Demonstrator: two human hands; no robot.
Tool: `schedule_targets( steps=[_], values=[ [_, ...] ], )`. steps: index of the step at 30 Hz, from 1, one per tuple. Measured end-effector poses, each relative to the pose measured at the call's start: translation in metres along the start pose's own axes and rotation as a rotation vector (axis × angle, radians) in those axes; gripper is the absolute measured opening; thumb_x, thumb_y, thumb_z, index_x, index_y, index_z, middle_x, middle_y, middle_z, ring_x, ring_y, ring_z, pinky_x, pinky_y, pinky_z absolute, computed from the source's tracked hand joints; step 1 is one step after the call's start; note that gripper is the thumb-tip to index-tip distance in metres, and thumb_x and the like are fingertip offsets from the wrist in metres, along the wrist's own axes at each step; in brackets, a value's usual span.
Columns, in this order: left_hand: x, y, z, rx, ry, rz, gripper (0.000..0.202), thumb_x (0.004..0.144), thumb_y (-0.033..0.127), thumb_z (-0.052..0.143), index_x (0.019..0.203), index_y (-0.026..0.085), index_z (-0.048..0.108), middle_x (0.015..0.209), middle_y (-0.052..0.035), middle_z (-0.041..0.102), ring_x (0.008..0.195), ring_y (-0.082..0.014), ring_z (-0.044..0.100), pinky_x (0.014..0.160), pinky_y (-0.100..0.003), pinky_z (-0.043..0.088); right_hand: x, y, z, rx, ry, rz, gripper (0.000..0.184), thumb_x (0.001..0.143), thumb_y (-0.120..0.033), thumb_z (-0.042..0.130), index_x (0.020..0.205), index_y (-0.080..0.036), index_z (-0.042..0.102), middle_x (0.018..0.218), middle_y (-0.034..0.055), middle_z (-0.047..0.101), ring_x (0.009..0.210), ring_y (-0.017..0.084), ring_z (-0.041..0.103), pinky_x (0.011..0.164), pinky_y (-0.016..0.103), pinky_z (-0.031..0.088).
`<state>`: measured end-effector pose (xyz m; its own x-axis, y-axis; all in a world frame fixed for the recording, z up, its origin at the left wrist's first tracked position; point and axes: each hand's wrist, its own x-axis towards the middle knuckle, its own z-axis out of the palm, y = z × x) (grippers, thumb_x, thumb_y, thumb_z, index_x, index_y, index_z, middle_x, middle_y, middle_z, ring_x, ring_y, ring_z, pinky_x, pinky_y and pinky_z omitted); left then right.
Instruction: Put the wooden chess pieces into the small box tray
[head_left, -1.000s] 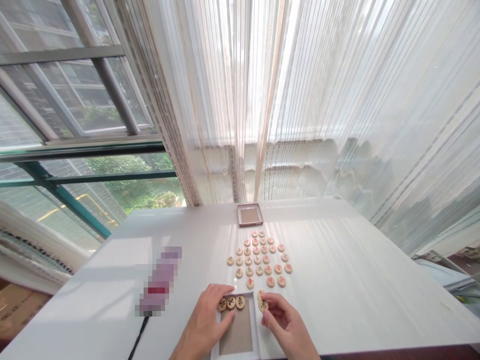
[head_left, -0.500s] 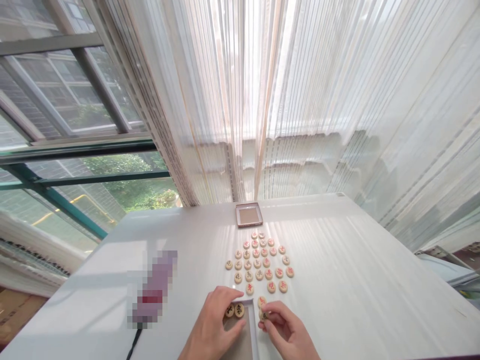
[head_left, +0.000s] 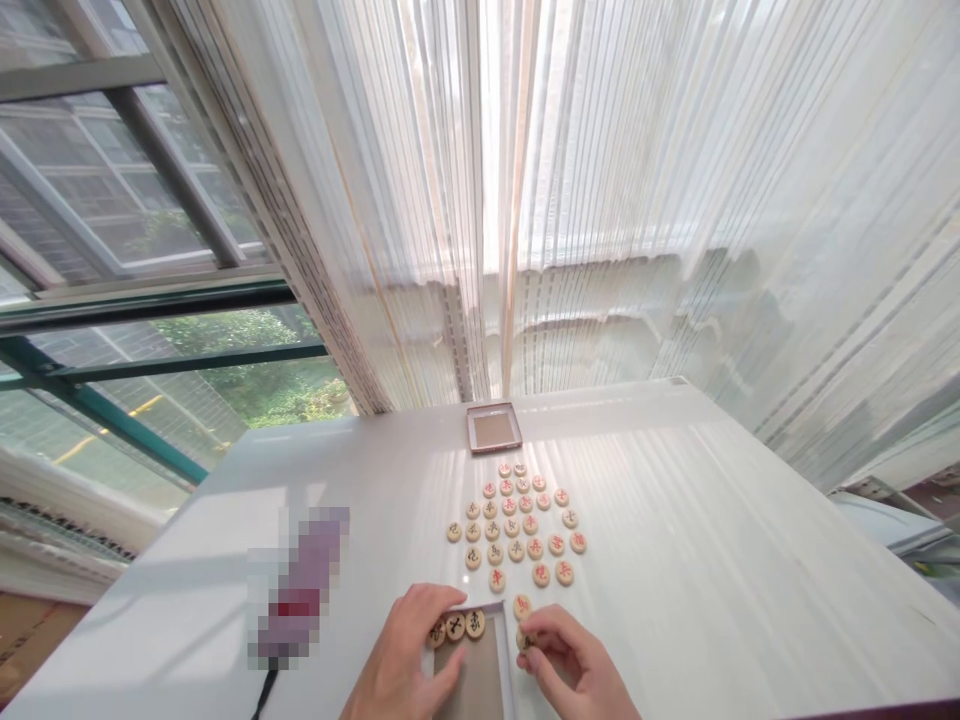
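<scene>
My left hand reaches over the left wall of a shallow open box, thumb and fingers spread apart. Its fingertips are by the box's far edge and the thumb is inside. Within that spread, three Chinese chess pieces with black characters, one of them this piece, line the far wall. My right hand is just right of the box, thumb and fingers closed on a round wooden Chinese chess piece with a dark character. A red-marked piece lies right behind it.
Several more Chinese chess pieces, red and black, are spread over the white table. Beyond them is a square box lid. A blurred purple object with a black cord lies at left. Sheer curtains hang behind the table.
My left thumb and fingers have shifted left, and a third black piece now shows in the box. My right hand stays at the same dark-marked piece. The view has shifted slightly.
</scene>
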<state>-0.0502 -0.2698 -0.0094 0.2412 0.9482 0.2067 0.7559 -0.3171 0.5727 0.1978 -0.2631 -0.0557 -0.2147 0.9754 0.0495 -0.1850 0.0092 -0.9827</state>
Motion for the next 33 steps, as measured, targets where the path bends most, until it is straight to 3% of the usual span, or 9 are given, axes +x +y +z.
schedule_targets(
  steps=[6,11,14,17,20,22,26,30,33],
  values=[
    [-0.013,-0.018,-0.009,0.055,0.004,-0.095,0.048,0.081,0.012,0.067,0.126,0.029,0.066,0.121,-0.0073,0.072,0.112,-0.0286,0.069,0.100,-0.045,0.057,-0.001,-0.008,-0.001,-0.026,-0.028,-0.006,0.034,0.092,-0.056,0.067,0.100,-0.023,0.073,0.094,0.0072,0.067,0.080,0.022,0.070,0.080,0.035,0.062],
    [-0.010,-0.018,-0.008,0.021,-0.061,-0.117,0.040,0.088,0.015,0.062,0.127,0.028,0.065,0.119,-0.0070,0.072,0.109,-0.0262,0.069,0.100,-0.044,0.058,-0.001,-0.008,-0.003,-0.038,-0.029,-0.005,0.031,0.093,-0.054,0.068,0.100,-0.024,0.073,0.093,0.0064,0.067,0.080,0.022,0.070,0.081,0.035,0.061],
    [-0.008,-0.015,-0.009,0.018,-0.036,-0.079,0.042,0.087,0.016,0.066,0.127,0.028,0.064,0.123,-0.0077,0.070,0.115,-0.0275,0.067,0.103,-0.045,0.056,-0.001,-0.005,-0.002,-0.025,-0.015,-0.011,0.032,0.092,-0.054,0.069,0.101,-0.024,0.073,0.092,0.0062,0.068,0.080,0.022,0.070,0.081,0.036,0.062],
    [-0.005,-0.003,-0.008,-0.005,0.045,-0.020,0.040,0.087,0.017,0.067,0.125,0.028,0.065,0.126,-0.0091,0.069,0.120,-0.0287,0.064,0.104,-0.045,0.054,-0.001,-0.003,0.000,-0.015,-0.001,0.002,0.033,0.089,-0.055,0.072,0.103,-0.025,0.074,0.091,0.0057,0.069,0.080,0.023,0.072,0.082,0.036,0.063],
    [0.000,0.022,0.002,-0.110,0.098,0.019,0.028,0.092,0.021,0.063,0.119,0.026,0.068,0.117,-0.0091,0.073,0.111,-0.0264,0.068,0.097,-0.039,0.057,-0.002,-0.005,0.001,-0.008,-0.001,0.007,0.035,0.088,-0.055,0.073,0.108,-0.025,0.074,0.098,0.0069,0.070,0.082,0.023,0.073,0.083,0.036,0.063],
    [0.004,0.041,0.013,-0.213,0.079,-0.041,0.025,0.093,0.025,0.061,0.117,0.026,0.069,0.109,-0.0081,0.075,0.097,-0.0237,0.072,0.081,-0.031,0.060,-0.003,-0.010,0.000,-0.025,-0.019,0.003,0.033,0.090,-0.051,0.072,0.112,-0.026,0.074,0.102,0.0077,0.071,0.085,0.024,0.074,0.084,0.036,0.063],
    [0.012,0.071,0.031,-0.364,0.076,-0.198,0.017,0.090,0.033,0.067,0.102,0.025,0.074,0.092,-0.0046,0.078,0.078,-0.0205,0.072,0.068,-0.026,0.056,-0.002,-0.022,-0.004,-0.172,-0.128,-0.100,0.022,0.096,-0.036,0.067,0.116,-0.029,0.074,0.103,0.0080,0.074,0.090,0.024,0.074,0.084,0.034,0.062],
    [0.016,0.078,0.036,-0.480,0.089,-0.289,0.017,0.087,0.038,0.070,0.088,0.023,0.077,0.082,-0.0043,0.078,0.070,-0.0193,0.070,0.062,-0.023,0.054,0.000,-0.023,0.000,-0.254,-0.138,-0.261,0.019,0.097,-0.029,0.064,0.113,-0.028,0.074,0.097,0.0073,0.075,0.085,0.022,0.073,0.080,0.032,0.061],
    [0.015,0.076,0.038,-0.600,0.123,-0.363,0.026,0.085,0.046,0.071,0.087,0.021,0.077,0.084,-0.0064,0.079,0.072,-0.0205,0.072,0.065,-0.025,0.056,0.000,-0.019,0.007,-0.227,-0.068,-0.280,0.023,0.097,-0.034,0.064,0.118,-0.028,0.072,0.094,0.0068,0.074,0.079,0.021,0.073,0.075,0.030,0.062]
  ],
)
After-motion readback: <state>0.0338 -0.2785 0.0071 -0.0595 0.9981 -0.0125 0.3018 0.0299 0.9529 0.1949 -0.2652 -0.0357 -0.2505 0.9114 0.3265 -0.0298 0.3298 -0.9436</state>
